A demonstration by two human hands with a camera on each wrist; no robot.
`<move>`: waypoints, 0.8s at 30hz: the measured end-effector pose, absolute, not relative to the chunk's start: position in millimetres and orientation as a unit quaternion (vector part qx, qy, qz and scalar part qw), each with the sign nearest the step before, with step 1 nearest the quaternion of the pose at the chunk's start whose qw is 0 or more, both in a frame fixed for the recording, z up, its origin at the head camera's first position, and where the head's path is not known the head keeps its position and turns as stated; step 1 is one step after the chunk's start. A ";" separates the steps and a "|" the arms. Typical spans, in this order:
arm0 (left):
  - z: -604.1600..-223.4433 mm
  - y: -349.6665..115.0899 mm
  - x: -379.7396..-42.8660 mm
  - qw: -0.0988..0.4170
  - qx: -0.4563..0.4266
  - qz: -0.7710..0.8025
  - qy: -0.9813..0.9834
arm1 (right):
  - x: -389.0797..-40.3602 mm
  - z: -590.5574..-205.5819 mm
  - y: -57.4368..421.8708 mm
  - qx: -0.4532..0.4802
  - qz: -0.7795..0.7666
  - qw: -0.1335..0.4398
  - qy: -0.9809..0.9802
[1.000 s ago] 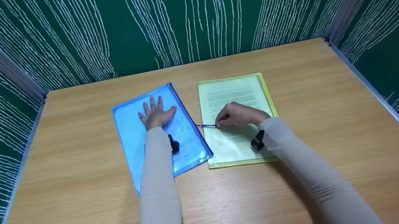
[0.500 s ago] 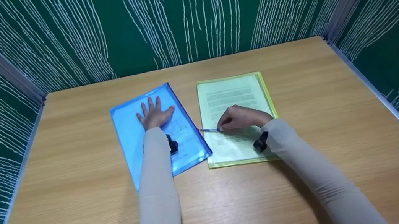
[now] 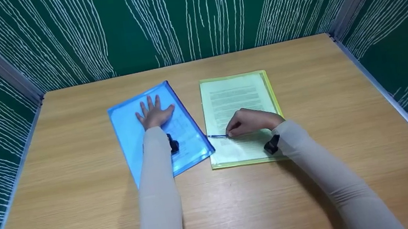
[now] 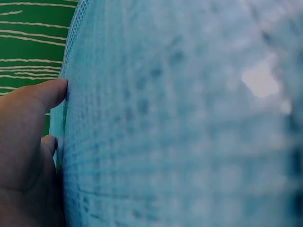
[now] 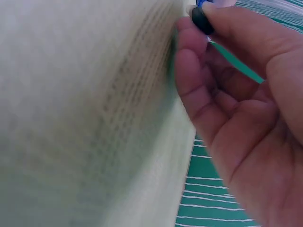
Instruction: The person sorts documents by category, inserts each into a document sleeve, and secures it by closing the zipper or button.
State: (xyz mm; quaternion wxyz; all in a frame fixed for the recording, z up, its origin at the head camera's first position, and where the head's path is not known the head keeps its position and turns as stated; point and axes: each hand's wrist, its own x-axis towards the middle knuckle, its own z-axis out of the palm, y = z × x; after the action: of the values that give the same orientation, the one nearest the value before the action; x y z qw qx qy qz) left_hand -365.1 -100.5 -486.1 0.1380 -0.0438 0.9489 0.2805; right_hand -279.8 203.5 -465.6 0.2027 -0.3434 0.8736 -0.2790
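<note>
A translucent blue mesh zip folder (image 3: pixel 190 147) with papers inside lies tilted on the table. My left hand (image 3: pixel 155 117) rests flat on its upper part, fingers spread; the left wrist view shows the thumb (image 4: pixel 52 92) against the blue mesh (image 4: pixel 156 132). From the folder's dark right edge a thin blue zip pull (image 3: pixel 216 136) stretches sideways. My right hand (image 3: pixel 250 121) pinches its end between thumb and forefinger, above a yellow-edged folder (image 3: pixel 243 156) with a printed sheet. In the right wrist view, the pull's dark end (image 5: pixel 202 21) shows at the fingertips of my right hand (image 5: pixel 236 109).
Both folders lie on a wooden table (image 3: pixel 216 211), side by side, the blue one's near right corner touching or overlapping the yellow one's left edge. Green panels (image 3: pixel 129 29) with white wavy lines rise at the back and both sides.
My right hand has moved a little toward me and to the right, and the zip pull has slid down along the blue folder's right edge. My left hand stays flat on the folder.
</note>
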 end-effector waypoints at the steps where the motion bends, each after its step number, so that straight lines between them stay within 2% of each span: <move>1: -486.0 -101.6 -365.5 0.139 -0.045 0.281 0.949 | -278.8 -465.9 204.8 -0.343 -0.280 0.205 0.873; 24: -487.7 -115.2 -373.7 0.149 -0.056 0.273 0.949 | -256.3 -467.9 225.4 -0.366 -0.299 0.231 0.851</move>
State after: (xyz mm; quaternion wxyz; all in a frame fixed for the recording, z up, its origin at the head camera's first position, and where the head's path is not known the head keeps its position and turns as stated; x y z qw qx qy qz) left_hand -373.7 -115.2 -487.7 0.1488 -0.0565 0.9487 0.2732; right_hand -256.3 225.4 -467.9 0.2308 -0.3662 0.8506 -0.2986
